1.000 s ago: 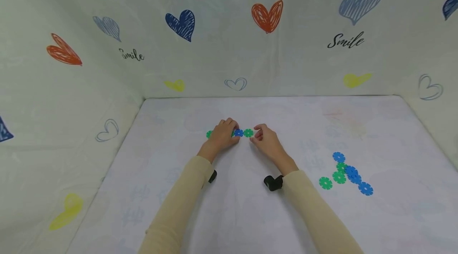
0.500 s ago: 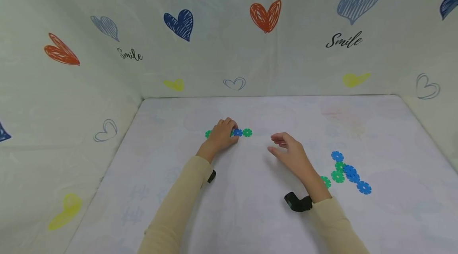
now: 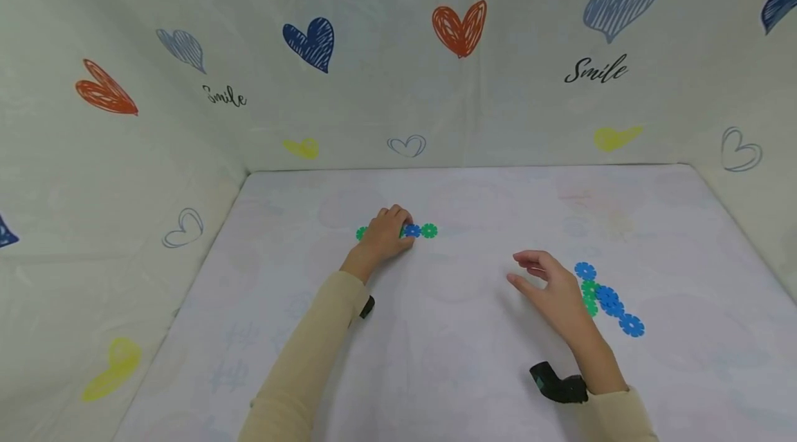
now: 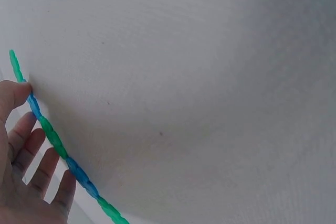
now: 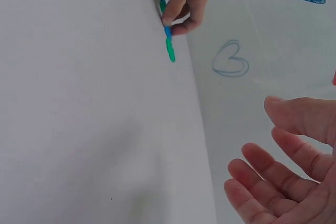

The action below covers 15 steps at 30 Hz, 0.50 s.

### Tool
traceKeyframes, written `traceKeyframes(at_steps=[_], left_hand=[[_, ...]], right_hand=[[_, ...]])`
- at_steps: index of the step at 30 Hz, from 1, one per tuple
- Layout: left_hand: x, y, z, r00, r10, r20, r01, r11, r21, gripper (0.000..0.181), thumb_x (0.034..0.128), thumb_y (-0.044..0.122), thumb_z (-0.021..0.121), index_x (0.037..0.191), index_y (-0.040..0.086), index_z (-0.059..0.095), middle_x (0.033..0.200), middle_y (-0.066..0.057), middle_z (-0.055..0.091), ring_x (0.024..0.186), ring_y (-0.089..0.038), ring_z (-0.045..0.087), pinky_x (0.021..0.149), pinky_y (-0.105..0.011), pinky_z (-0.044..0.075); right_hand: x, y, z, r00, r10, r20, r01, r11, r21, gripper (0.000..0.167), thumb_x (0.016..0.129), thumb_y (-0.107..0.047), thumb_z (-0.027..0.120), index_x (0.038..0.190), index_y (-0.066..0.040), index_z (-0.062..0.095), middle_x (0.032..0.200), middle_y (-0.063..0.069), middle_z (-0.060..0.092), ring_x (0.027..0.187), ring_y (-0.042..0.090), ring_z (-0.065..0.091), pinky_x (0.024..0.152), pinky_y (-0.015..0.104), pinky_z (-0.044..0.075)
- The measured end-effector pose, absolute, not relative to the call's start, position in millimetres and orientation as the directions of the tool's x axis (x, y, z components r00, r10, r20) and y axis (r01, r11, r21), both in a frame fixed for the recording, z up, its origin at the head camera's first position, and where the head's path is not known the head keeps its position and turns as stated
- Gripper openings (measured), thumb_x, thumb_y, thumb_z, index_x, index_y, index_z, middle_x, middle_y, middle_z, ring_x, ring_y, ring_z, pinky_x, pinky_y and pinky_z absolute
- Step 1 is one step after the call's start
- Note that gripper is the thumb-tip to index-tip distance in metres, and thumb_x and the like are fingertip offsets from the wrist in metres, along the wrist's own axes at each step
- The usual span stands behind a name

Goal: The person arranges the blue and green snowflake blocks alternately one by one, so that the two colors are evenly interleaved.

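A straight row of joined green and blue notched plastic discs (image 3: pixel 428 230) lies toward the far side of the white table. My left hand (image 3: pixel 382 234) holds this row near its middle and covers part of it. In the left wrist view, thumb and fingers are along the alternating green and blue chain (image 4: pixel 54 139). My right hand (image 3: pixel 551 290) is over the table to the right, fingers loosely bent and thumb apart, with nothing in it. Beside it lie loose blue discs (image 3: pixel 609 300) and green discs (image 3: pixel 589 288), some overlapping; the hand and wrist hide part of this group.
The white table (image 3: pixel 436 359) meets a pale fabric wall (image 3: pixel 373 96) printed with hearts along its back. Another such wall (image 3: pixel 75 221) rises at the left. A black wrist camera (image 3: pixel 559 384) sits on the right wrist, low over the table.
My right hand has left the right end of the disc row and moved right and nearer, toward the loose discs, now covering one green disc. The left hand has stayed on the row.
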<state>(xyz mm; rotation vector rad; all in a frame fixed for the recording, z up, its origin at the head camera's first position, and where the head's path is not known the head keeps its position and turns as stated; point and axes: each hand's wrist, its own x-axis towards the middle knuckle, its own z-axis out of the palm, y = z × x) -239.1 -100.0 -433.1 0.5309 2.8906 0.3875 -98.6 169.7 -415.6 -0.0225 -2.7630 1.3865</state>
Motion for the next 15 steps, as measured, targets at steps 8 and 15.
traceKeyframes(at_steps=[8,15], left_hand=[[-239,-100,-433,-0.923,0.366,-0.120,0.322,0.903,0.283,0.032,0.0878,0.026,0.063,0.114,0.009,0.054,0.120,-0.006,0.052,0.115,-0.025,0.044,0.099,-0.039,0.039],[-240,-100,-435,-0.923,0.363,-0.126,0.320,0.907,0.274,0.032,0.0881,0.027,0.062,0.114,0.010,0.053,0.120,-0.005,0.051,0.115,-0.025,0.044,0.099,-0.039,0.038]], right_hand=[[-82,188,-423,-0.994,0.105,-0.024,0.085,0.636,-0.767,0.047,0.088,-0.036,0.062,0.122,-0.007,0.051,0.124,0.015,0.054,0.115,0.033,0.050,0.086,0.050,0.048],[-71,201,-421,-0.990,0.110,-0.084,0.134,0.622,-0.772,0.048,0.091,-0.034,0.058,0.126,-0.002,0.047,0.129,0.021,0.050,0.120,0.039,0.046,0.095,0.055,0.040]])
